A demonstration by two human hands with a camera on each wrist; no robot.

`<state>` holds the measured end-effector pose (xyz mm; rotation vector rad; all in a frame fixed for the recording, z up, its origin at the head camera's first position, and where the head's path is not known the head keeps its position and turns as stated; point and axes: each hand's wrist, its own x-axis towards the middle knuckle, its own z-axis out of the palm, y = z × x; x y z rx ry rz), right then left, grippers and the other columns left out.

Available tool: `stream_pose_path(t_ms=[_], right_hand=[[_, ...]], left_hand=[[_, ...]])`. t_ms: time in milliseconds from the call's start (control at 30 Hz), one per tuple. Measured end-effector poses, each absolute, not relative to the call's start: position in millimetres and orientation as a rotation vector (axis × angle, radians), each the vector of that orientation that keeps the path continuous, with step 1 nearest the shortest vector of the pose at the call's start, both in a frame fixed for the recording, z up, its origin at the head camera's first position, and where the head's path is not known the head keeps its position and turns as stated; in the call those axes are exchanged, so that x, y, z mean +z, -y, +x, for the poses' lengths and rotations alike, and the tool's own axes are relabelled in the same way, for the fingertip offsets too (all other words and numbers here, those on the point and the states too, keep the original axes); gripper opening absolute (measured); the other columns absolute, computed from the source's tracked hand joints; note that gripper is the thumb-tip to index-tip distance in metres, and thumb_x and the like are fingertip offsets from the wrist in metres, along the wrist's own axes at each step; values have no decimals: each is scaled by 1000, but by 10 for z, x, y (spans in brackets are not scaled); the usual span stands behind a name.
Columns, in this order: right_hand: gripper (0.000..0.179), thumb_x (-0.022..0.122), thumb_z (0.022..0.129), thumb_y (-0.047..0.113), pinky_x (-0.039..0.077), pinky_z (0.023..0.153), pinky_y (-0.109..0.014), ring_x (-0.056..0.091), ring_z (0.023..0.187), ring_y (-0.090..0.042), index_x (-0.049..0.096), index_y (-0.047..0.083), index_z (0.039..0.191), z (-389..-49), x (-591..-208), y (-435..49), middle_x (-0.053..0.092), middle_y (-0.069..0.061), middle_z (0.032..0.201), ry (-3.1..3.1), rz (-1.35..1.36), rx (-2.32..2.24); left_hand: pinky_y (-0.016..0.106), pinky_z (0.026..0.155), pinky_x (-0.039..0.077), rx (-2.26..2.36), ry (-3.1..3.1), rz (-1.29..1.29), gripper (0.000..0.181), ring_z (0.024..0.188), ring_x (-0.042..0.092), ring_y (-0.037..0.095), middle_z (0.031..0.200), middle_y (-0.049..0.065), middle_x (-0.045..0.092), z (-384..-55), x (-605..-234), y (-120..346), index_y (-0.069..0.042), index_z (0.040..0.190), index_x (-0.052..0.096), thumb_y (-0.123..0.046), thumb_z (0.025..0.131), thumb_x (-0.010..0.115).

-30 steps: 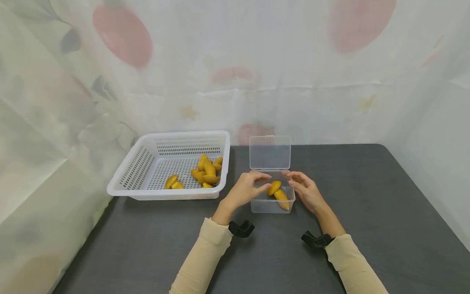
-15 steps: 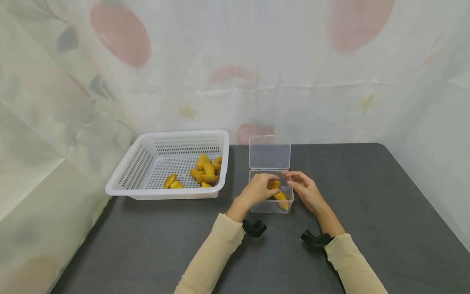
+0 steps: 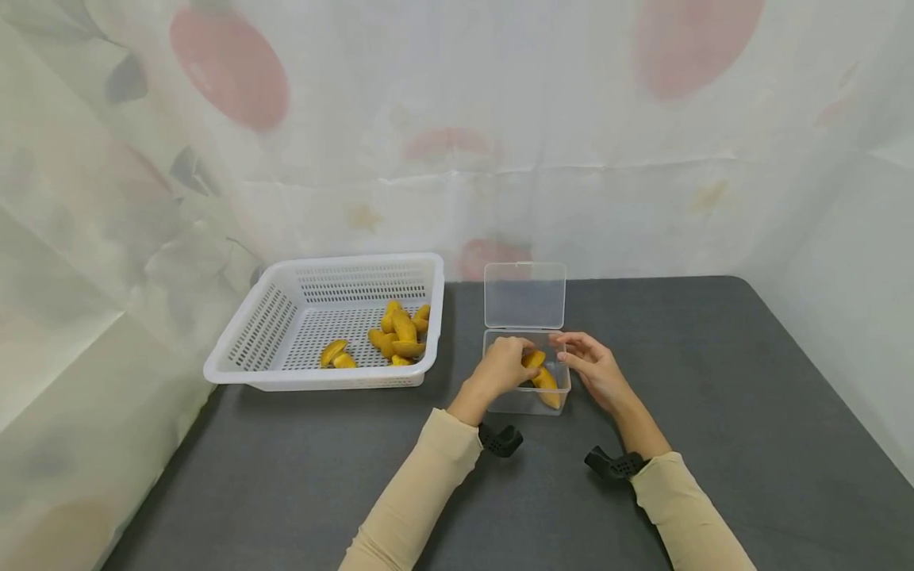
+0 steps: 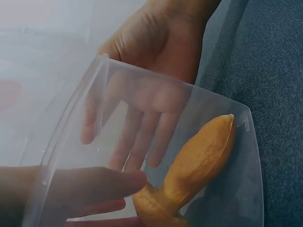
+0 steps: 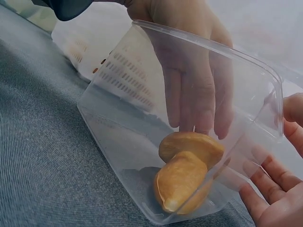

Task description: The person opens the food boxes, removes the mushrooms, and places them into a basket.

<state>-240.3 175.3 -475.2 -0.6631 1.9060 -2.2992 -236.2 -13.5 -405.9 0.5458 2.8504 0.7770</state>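
A yellow mushroom [image 3: 547,387] with a domed cap lies in a clear plastic box [image 3: 524,403], its stem toward the near right corner. Over the box's left side reaches my left hand [image 3: 500,366]. Its nearly straight fingers come down at the cap; in the left wrist view the thumb tip [image 4: 136,180] meets the cap's edge. My right hand [image 3: 594,369] stays at the box's right side with relaxed, spread fingers along the wall. Through the plastic, the right wrist view shows the mushroom [image 5: 182,177] low in the box.
Left of the box stands a white perforated basket [image 3: 324,381] with several yellow mushrooms [image 3: 403,329], most grouped at its right side. The clear lid [image 3: 524,295] stands upright at the box's back. A printed curtain [image 3: 607,198] hangs behind the dark table [image 3: 678,381].
My left hand has moved right and farther into the box, to the mushroom's cap, then drawn back slightly left. My right hand stays at the box's right wall.
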Motion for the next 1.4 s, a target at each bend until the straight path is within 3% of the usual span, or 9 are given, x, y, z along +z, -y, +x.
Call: stream_pose_path(t_ms=[233, 467, 867, 1067, 1400], right_hand=[[23, 56, 96, 6, 49, 96, -12, 56, 117, -6, 53, -3, 117, -2388, -4733, -1746, 62, 9, 125, -1898, -659, -2320], [25, 56, 96, 6, 49, 96, -11, 56, 116, -5, 53, -5, 119, -2385, -4742, -1746, 62, 10, 125, -1885, -659, -2328], [22, 57, 96, 9, 45, 101, -8, 52, 122, 5, 59, 11, 117, -2377, -4738, -1759, 62, 15, 125, -1871, -685, -2315], [22, 55, 97, 6, 45, 102, -9, 52, 123, 4, 59, 14, 117, -2390, -4763, -1752, 62, 15, 126, -1850, -697, -2313], [22, 54, 97, 6, 48, 97, -11, 53, 120, 0, 58, 12, 118, -2370, -4732, -1763, 63, 15, 125, -1847, -667, -2315]], left_hand=[[28, 82, 59, 730, -2853, 572, 35, 94, 69, 21, 109, 11, 73, -2400, -4082, 122, -1, 117, 68, -11, 84, 74], [27, 86, 58, 759, -2857, 634, 39, 100, 66, 21, 114, 10, 67, -2384, -4111, 137, -3, 119, 67, -11, 82, 76], [28, 88, 58, 976, -2858, 754, 40, 103, 67, 21, 120, 11, 69, -2343, -4116, 216, -4, 122, 66, -10, 84, 74], [35, 94, 57, 1104, -2812, 790, 40, 107, 67, 26, 122, 14, 68, -2298, -4093, 261, -1, 122, 65, -6, 84, 73], [31, 94, 58, 1255, -2830, 792, 41, 110, 68, 24, 122, 13, 69, -2244, -4046, 359, -3, 122, 66, -11, 82, 75]])
